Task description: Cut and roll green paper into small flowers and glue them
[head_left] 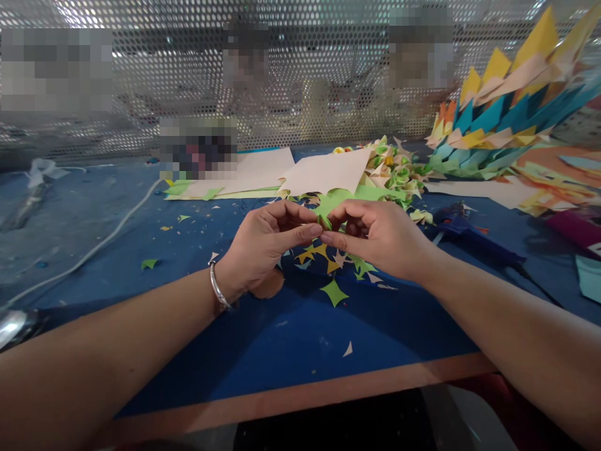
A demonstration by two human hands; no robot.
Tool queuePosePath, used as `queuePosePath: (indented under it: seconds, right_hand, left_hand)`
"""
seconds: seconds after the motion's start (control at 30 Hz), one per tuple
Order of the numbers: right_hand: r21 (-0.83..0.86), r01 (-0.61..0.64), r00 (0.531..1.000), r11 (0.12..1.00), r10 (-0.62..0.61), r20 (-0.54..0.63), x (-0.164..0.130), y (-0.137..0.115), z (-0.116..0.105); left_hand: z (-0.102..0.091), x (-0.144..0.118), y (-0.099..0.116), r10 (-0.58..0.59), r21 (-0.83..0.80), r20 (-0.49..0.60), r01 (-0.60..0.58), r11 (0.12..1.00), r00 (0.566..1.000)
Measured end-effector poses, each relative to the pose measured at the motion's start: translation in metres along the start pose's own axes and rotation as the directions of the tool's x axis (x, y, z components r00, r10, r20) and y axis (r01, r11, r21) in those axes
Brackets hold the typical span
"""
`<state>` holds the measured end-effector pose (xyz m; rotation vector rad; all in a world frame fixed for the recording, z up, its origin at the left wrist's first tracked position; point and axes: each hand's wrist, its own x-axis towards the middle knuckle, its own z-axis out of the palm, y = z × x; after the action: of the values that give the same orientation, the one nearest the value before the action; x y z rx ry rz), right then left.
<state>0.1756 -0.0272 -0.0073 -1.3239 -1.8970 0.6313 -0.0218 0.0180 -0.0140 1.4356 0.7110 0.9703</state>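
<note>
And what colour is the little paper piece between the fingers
The paper piece is green, best seen in the head view.

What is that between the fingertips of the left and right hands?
The head view shows a small, curved green paper piece pinched between the left hand and the right hand.

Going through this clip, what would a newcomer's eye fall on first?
The tall, spiky, tiered paper structure in yellow, teal and cream stands out first, at the back right of the blue tabletop. Next, at centre, the left hand and right hand hold a small green curled paper piece between them.
</note>
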Motion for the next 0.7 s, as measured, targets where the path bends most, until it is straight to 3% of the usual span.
queuePosePath:
  seconds: [0.7]
  right_hand:
    - [0.011,0.003,1.0,1.0,-0.003,0.007,0.0001,-0.001,0.0003]
  left_hand:
    - [0.0027,-0.0009,0.0029,0.008,0.066,-0.048,-0.005,0.998,0.999]
